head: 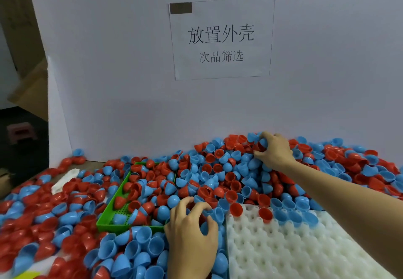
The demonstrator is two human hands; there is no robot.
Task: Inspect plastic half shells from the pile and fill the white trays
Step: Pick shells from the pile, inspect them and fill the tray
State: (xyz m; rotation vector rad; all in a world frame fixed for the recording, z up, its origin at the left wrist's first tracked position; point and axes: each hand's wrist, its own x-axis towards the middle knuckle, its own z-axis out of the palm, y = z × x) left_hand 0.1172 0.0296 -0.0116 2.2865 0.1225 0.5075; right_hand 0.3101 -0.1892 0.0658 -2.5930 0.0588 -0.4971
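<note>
Right hand [275,150] reaches to the pile [218,169] at upper right, fingers curled on a blue shell [263,141]; left hand [192,224] clutches shells beside the white tray [283,246], probably for quick loading.

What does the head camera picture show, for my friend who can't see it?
A person's right hand grips shells far back in a big pile of red and blue plastic half shells, while the left hand grips shells beside a white tray holding a few. A green tray sits half buried.
</note>
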